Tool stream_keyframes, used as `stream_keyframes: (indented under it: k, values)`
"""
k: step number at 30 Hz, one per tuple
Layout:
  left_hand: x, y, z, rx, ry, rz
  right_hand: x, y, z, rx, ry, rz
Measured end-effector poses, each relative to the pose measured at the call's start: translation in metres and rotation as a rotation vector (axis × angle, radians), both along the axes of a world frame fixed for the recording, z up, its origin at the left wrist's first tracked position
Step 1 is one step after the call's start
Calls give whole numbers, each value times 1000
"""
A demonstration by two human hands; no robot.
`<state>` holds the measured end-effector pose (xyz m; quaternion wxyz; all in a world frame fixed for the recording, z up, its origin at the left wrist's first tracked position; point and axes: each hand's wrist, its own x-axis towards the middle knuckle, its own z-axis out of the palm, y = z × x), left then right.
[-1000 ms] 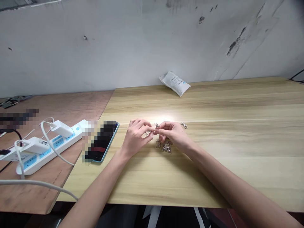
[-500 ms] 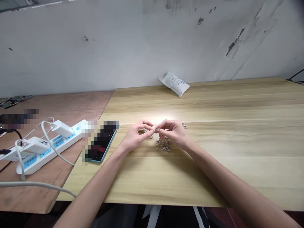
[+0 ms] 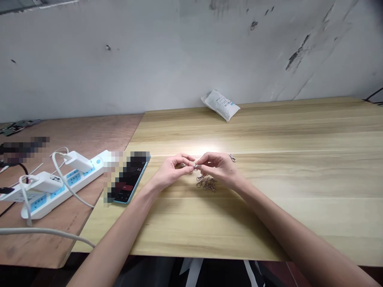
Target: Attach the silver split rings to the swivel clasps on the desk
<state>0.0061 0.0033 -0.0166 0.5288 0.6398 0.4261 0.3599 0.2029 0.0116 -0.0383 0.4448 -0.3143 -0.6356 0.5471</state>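
Observation:
My left hand (image 3: 175, 170) is closed in a pinch on a small silver key ring, its loop partly hidden by the fingers. Facing it, my right hand (image 3: 218, 167) pinches a small metal clasp (image 3: 196, 167), and the fingertips of both hands nearly meet there. Just below the right fingers lies a pile of silver clasps and rings (image 3: 208, 183) on the wooden tabletop (image 3: 185, 223). Beyond my right knuckles, another clasp with a ring (image 3: 232, 158) rests on its own. How the held pieces join is too small to make out.
A white plastic packet (image 3: 221, 105) lies near the wall. To the left is a phone (image 3: 131, 185) with a lit screen. Further left, a power strip (image 3: 70, 183) with white chargers and cables sits on a reddish-brown board (image 3: 89, 135).
Both hands have shifted down very slightly, still pinching together. The metal piece between the fingertips has turned a little. The pile and the lone clasp stay put.

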Motion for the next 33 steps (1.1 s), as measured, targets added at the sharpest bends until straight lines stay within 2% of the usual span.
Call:
stream_keyframes:
  k: [4,9,12,16,22,25,29,33]
  values:
    - [-1,1,0,25,24,15,2,-1,7,70,-100,-47]
    - [-3,6,-2,-1,-90,236,5,0,10,101,-225,-165]
    - [-3,9,-4,0,-169,302,5,0,11,134,-319,-162]
    - [-1,7,-3,2,-174,296,2,-2,11,182,-434,-93]
    - [2,4,-1,11,-218,295,1,-5,12,215,-551,-74]
    - [3,2,1,36,-251,246,1,-7,15,227,-588,-43]
    - [5,-2,0,131,-161,161,1,-9,17,177,-543,49]
    - [6,-2,-3,262,-71,174,1,-8,17,130,-514,79]
